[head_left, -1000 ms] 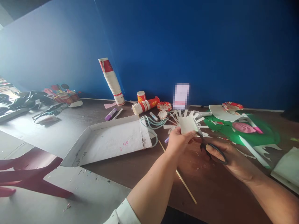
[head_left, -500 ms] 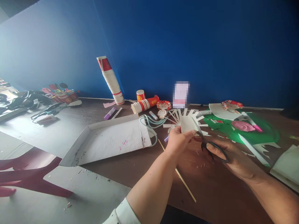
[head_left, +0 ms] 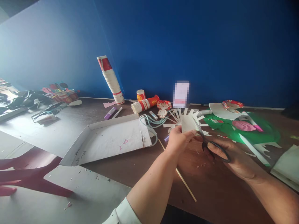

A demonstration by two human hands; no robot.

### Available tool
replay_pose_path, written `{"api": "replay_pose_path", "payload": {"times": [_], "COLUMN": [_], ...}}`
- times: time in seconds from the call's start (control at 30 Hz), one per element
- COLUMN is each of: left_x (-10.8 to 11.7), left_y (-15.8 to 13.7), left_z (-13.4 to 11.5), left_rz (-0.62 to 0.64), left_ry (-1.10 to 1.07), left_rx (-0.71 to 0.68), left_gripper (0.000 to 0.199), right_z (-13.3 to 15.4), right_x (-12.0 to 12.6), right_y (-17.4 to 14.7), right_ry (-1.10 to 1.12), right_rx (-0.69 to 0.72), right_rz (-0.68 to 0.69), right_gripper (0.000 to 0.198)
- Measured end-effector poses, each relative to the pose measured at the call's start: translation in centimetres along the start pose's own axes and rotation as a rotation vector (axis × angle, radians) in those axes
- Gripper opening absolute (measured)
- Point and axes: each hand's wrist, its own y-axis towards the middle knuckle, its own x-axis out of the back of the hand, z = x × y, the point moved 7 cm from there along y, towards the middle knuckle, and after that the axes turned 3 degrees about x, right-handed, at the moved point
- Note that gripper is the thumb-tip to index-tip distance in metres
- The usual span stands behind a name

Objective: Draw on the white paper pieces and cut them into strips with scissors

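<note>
My left hand (head_left: 179,138) pinches a small white piece of paper (head_left: 187,122) between thumb and fingers, above the table. Black-handled scissors (head_left: 210,149) are in my right hand (head_left: 224,151), with my thumb through one handle loop. Their blades point up and to the left, against the right edge of the paper. Whether the blades are parted is hard to make out. Behind the paper, white paper strips (head_left: 177,115) fan outward; the middle of that fan is hidden.
A shallow white cardboard box lid (head_left: 109,137) lies left of my hands. Stacked paper cups (head_left: 111,82) lean against the blue wall. A wooden stick (head_left: 187,185) rests below my left wrist. Markers, a pink paper piece (head_left: 243,126) and paper scraps lie on a green area at right.
Almost nothing differs. Both hands, the paper and the scissors keep nearly the same place, with only a very slight shift of the view.
</note>
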Motion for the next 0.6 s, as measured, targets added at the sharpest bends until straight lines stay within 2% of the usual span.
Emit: {"api": "replay_pose_path", "payload": {"times": [0.33,0.6], "left_x": [-0.15,-0.19], "left_y": [-0.15,0.01], "left_z": [-0.15,-0.05], "left_rz": [0.005,0.009], "left_ry": [-0.031,-0.030], "left_rx": [-0.004,-0.004], "left_gripper": [0.020,0.018], "right_z": [-0.40,-0.80], "right_x": [0.33,0.59], "right_y": [-0.10,-0.02], "right_ry": [-0.024,-0.053], "right_rx": [0.023,0.006], "right_rz": [-0.040,-0.060], "right_gripper": [0.043,0.049]}}
